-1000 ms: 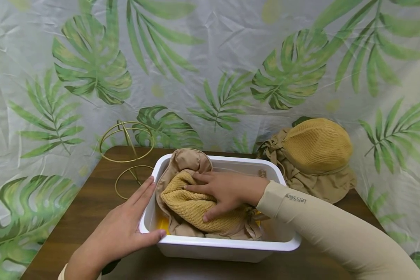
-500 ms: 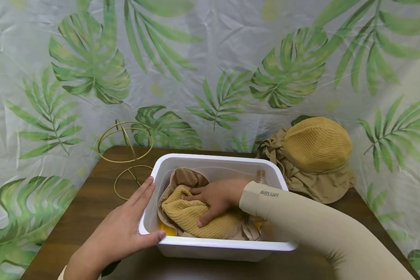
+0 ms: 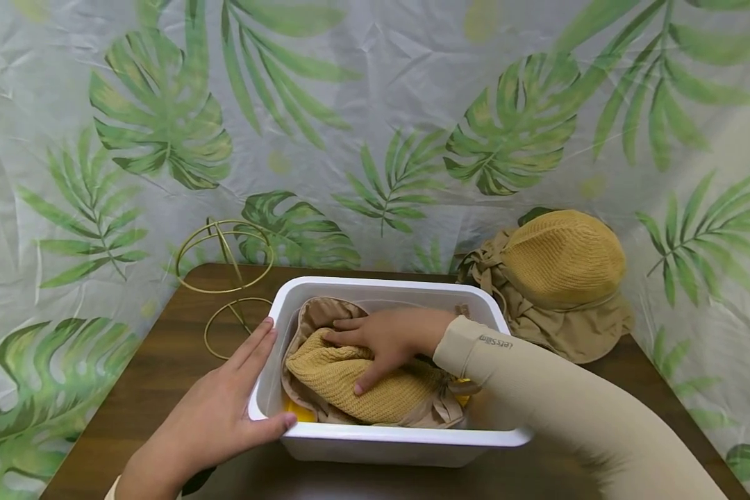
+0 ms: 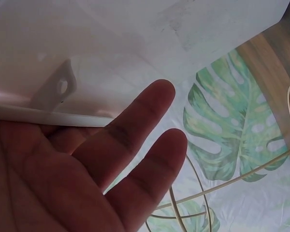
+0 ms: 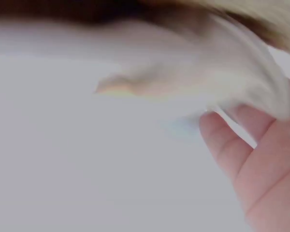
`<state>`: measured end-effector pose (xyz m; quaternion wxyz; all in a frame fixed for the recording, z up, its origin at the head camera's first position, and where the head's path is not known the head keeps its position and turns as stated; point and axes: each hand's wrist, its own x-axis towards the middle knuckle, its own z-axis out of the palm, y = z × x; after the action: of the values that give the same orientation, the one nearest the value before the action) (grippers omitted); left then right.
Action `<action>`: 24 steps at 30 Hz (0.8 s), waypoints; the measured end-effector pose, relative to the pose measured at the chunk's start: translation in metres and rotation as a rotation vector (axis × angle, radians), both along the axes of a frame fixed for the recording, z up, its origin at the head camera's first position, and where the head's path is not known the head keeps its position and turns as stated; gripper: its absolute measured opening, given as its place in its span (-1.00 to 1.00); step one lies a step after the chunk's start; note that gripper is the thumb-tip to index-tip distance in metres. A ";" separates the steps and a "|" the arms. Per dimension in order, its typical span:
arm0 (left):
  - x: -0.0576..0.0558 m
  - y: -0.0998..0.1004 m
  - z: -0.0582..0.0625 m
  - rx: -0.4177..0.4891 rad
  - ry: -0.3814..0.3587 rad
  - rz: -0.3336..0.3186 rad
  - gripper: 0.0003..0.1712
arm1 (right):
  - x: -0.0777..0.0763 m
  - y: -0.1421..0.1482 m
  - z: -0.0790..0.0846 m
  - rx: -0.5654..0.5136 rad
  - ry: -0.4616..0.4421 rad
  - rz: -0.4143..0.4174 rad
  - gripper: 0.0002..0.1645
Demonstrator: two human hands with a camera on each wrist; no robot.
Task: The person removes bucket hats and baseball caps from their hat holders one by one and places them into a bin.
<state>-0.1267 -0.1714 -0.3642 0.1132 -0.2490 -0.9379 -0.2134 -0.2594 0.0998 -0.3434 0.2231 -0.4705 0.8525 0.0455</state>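
Observation:
A white plastic tub (image 3: 412,434) stands on the table. Inside it lies a hat (image 3: 331,378) with a mustard knitted crown and a tan fabric brim, folded and crumpled. My right hand (image 3: 394,340) presses on the hat from above, fingers spread across the knit. My left hand (image 3: 215,399) rests at the tub's left side, its thumb over the near rim corner and its fingers along the outside wall. In the left wrist view, two fingers (image 4: 154,164) extend loosely past the tub wall. The right wrist view is blurred and washed out.
A second mustard and tan hat (image 3: 565,260) sits on the table behind the tub's right side. A gold wire stand (image 3: 242,285) is at the back left. Something bright yellow (image 3: 300,412) shows under the hat in the tub. A leaf-patterned sheet (image 3: 375,97) hangs behind.
My right hand has pushed the hat lower; its brim has dropped from over the tub's back rim to inside. The hand then rose slightly. My left hand has stayed in place.

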 end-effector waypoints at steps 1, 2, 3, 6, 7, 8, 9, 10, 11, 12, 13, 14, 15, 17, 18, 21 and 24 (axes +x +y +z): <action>0.000 0.000 0.000 -0.001 -0.003 0.000 0.20 | 0.002 0.001 0.005 -0.015 0.014 0.004 0.15; 0.000 0.000 0.000 0.000 -0.004 0.000 0.20 | 0.003 0.003 0.009 -0.027 0.032 0.010 0.15; 0.001 0.000 0.000 0.000 -0.006 -0.001 0.20 | 0.005 0.004 0.013 -0.040 0.050 0.017 0.14; 0.001 0.000 0.001 0.000 -0.004 -0.003 0.20 | 0.010 0.009 0.025 -0.065 0.120 0.043 0.12; 0.001 0.000 0.001 0.000 -0.003 -0.004 0.20 | 0.012 0.011 0.029 -0.071 0.152 0.055 0.12; 0.001 0.000 0.002 0.001 -0.003 -0.004 0.20 | 0.014 0.013 0.033 -0.072 0.182 0.065 0.12; 0.001 0.000 0.002 0.001 -0.004 -0.005 0.20 | 0.016 0.016 0.037 -0.072 0.209 0.071 0.12; 0.001 0.000 0.002 0.001 -0.004 -0.004 0.20 | 0.018 0.018 0.041 -0.072 0.241 0.077 0.11; 0.001 0.000 0.002 0.000 -0.006 -0.003 0.20 | 0.019 0.020 0.045 -0.072 0.270 0.084 0.11; 0.001 0.000 0.002 0.000 -0.006 -0.002 0.20 | 0.020 0.023 0.049 -0.071 0.302 0.090 0.10; 0.002 0.000 0.002 0.000 -0.007 -0.002 0.20 | 0.021 0.025 0.053 -0.070 0.329 0.091 0.10; 0.002 0.000 0.002 -0.002 -0.007 -0.001 0.20 | 0.023 0.028 0.057 -0.068 0.351 0.088 0.09; 0.002 0.000 0.002 -0.003 -0.007 0.001 0.20 | 0.023 0.030 0.060 -0.066 0.379 0.086 0.09; 0.002 -0.001 0.002 -0.004 -0.003 0.002 0.20 | 0.024 0.036 0.066 -0.077 0.429 0.090 0.08; 0.002 -0.001 0.002 -0.005 -0.001 0.001 0.20 | 0.025 0.039 0.069 -0.084 0.450 0.089 0.07; 0.002 -0.001 0.002 -0.007 0.005 -0.001 0.20 | 0.025 0.049 0.074 -0.113 0.508 0.090 0.06; 0.002 0.000 0.002 -0.010 0.003 -0.003 0.20 | 0.023 0.061 0.078 -0.148 0.551 0.075 0.04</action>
<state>-0.1246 -0.1716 -0.3625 0.1129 -0.2510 -0.9385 -0.2087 -0.2362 0.1610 -0.2657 -0.0537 -0.4867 0.8640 0.1175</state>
